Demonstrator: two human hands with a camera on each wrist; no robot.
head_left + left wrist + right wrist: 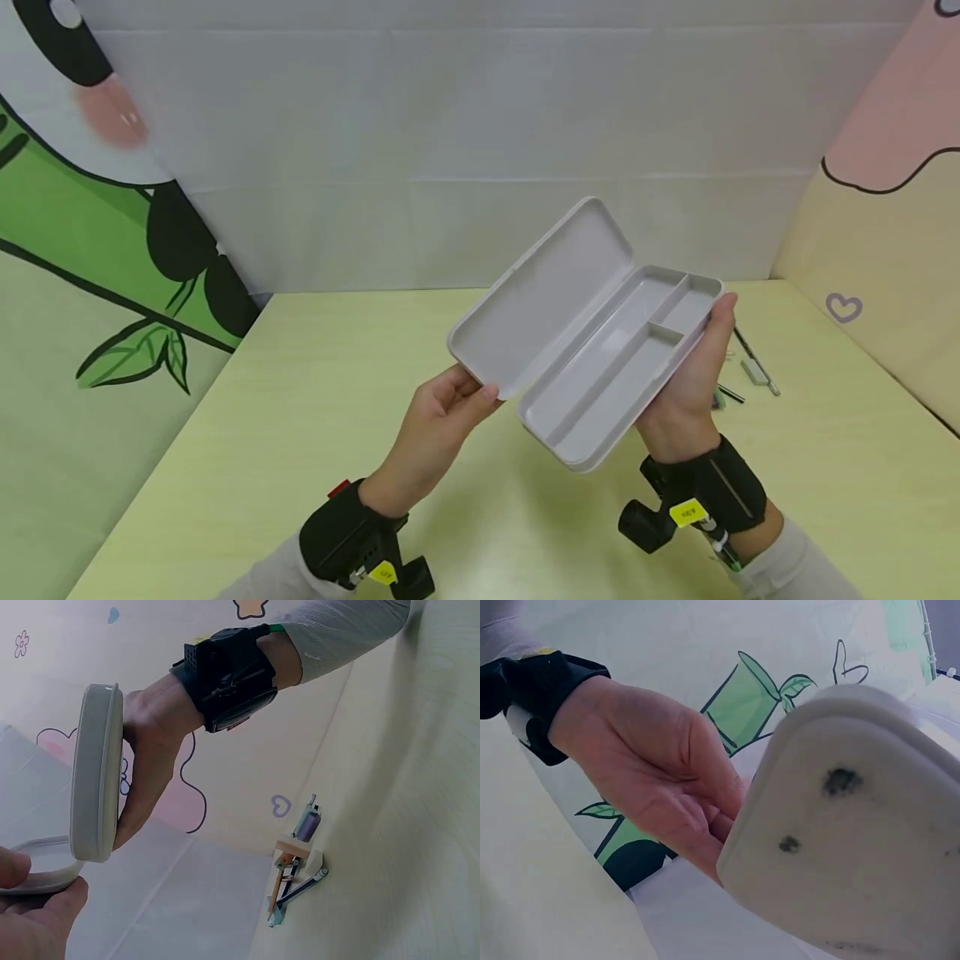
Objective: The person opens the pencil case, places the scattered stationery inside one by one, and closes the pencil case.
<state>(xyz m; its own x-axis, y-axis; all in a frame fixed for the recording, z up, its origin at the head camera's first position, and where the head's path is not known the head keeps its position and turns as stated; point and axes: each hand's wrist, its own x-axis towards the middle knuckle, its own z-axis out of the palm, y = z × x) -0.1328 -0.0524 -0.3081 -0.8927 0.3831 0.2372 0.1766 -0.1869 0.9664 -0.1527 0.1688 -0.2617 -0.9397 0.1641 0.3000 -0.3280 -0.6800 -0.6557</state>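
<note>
A white pencil case point(600, 375) hangs open above the table, tilted, its divided inside facing the head camera. No items show in its compartments. My left hand point(442, 417) pinches the near corner of the lid point(551, 292) between thumb and fingers. Along the right long side, my right hand point(693, 400) holds the base, its fingers mostly hidden behind it. In the left wrist view, the base point(97, 772) appears edge-on against the right hand point(154, 742). Dark smudges mark the case's outer surface point(855, 855) in the right wrist view, beside the left hand point(652, 765).
Stationery lies on the table point(300, 417) behind the right hand, including a pen point(757, 362) and a pale block point(752, 372). A purple item point(308, 826) is among it in the left wrist view. Cloth walls point(450, 125) stand along the back and sides.
</note>
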